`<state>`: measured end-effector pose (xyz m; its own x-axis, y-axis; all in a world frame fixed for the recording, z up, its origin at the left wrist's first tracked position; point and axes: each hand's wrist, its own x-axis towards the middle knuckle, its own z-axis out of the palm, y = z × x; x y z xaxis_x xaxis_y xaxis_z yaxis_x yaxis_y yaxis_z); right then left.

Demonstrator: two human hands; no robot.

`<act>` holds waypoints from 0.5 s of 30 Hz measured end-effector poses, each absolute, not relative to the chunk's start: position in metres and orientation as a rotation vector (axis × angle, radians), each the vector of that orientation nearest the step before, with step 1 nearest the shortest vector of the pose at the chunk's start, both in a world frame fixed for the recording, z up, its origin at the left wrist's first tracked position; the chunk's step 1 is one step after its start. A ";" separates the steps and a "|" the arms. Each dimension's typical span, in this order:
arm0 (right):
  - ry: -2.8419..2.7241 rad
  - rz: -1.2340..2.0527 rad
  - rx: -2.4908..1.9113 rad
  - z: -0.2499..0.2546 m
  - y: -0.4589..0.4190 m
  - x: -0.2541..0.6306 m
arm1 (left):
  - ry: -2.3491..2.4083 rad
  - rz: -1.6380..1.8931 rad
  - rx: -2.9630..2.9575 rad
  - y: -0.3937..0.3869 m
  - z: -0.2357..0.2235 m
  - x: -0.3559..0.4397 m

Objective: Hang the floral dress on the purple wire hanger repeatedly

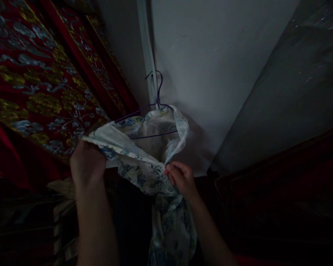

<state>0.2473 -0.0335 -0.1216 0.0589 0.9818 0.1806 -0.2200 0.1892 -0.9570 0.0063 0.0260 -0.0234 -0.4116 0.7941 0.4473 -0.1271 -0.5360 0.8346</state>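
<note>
One pale garment (144,179), blue floral print, seen from the head view at centre, in dim light. It hangs from a dark purple hanger (161,87), neck opening wide, the hanger's lower bar showing through the gap. Hanger hook sits at a pale strip (146,40) running down a whitish panel (211,66); exact catch point unclear. Left hand (88,162) closed on the garment's edge at the left, blurred, its fingertips hidden — cloth drawn straight from there towards the other hand. Right hand (182,177) pinches the front edge between thumb and fingers, just below the opening. Lower part of the garment drops between the forearms to the bottom of the view. Left side: red cloth (41,96) with gold and silver floral work. Right side: darker red material (294,177), detail lost in shadow.
</note>
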 end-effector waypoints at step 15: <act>-0.833 1.145 -0.963 -0.180 -0.069 0.265 | 1.215 1.484 1.239 -0.013 -0.158 0.086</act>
<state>0.2647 -0.0694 -0.1795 0.2197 0.9742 0.0522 -0.3503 0.1287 -0.9277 0.0861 -0.0133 -0.1581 -0.1669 0.9692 0.1809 -0.0140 -0.1858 0.9825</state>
